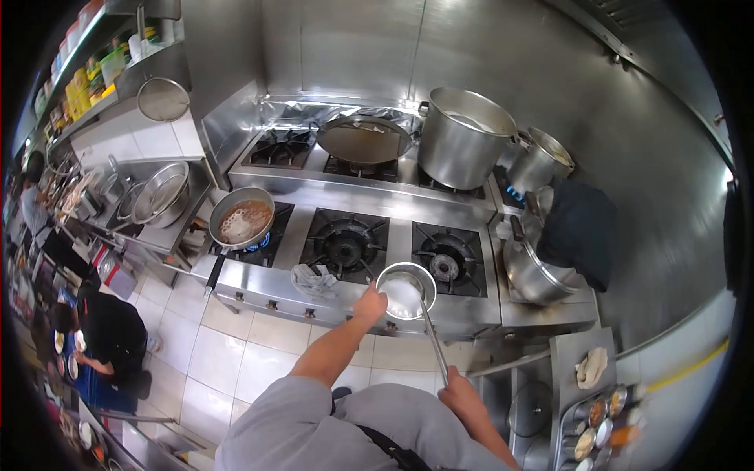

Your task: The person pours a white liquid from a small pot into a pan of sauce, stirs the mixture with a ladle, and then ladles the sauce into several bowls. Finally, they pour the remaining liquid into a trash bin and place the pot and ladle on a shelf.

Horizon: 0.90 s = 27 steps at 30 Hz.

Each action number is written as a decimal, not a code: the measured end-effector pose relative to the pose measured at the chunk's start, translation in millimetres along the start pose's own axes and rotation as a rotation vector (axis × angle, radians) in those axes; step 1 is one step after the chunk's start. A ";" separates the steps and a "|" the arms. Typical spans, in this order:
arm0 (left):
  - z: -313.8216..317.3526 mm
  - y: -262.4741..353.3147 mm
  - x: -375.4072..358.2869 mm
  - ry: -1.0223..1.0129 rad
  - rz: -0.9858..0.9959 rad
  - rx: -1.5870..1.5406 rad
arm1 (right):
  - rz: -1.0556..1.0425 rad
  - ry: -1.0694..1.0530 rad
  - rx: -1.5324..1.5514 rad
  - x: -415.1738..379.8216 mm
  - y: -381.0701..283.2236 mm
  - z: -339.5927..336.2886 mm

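Observation:
My left hand (pixel 369 304) is closed on the left edge of a small metal pot (pixel 429 279), held over the front edge of the stove. White contents (pixel 402 300) show inside the pot. From within its rim a long-handled ladle (pixel 434 339) slants toward me, its bowl hidden. My right hand (pixel 463 390) grips the far end of that handle, low and to the right. A crumpled grey cloth (pixel 314 280) lies on the stove front, left of the pot. Behind the pot are two front burners, the left one (pixel 345 248) and the right one (pixel 446 267).
A frying pan (pixel 242 218) with brown liquid and pale pieces sits over a lit flame. Behind stand a wide pan (pixel 363 141), a tall stockpot (pixel 459 149) and more pots. Seasoning containers (pixel 597 432) sit at lower right. A person in black (pixel 110 334) bends at left.

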State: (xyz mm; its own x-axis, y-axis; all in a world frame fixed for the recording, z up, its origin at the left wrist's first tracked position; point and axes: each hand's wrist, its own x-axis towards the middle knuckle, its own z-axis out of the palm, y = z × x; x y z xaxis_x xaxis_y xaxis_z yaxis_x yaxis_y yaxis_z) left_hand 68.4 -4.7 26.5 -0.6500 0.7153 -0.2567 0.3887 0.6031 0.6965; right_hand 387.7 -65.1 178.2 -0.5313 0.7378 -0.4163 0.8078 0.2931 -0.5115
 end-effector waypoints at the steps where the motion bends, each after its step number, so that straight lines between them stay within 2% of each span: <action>1: 2.7 -0.4 0.9 0.025 0.007 -0.001 | 0.010 -0.020 -0.016 2.3 1.5 -2.8; 17: 3.9 -1.4 5.5 -0.002 0.010 -0.002 | -0.123 0.022 0.025 5.0 22.3 -3.7; 23: 4.5 -3.7 11.6 -0.054 0.020 0.051 | -0.067 0.017 0.054 0.1 12.1 -3.4; 27: 10.7 -13.3 14.6 0.008 0.044 0.056 | -0.059 0.041 0.086 -0.5 15.3 2.0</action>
State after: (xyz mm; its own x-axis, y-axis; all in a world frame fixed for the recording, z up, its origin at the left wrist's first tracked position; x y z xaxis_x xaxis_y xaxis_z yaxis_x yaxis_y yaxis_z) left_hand 60.7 1.5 6.3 -0.6365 0.7389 -0.2212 0.4527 0.5900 0.6685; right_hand 399.8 -62.2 169.1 -0.5654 0.7454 -0.3532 0.7492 0.2851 -0.5978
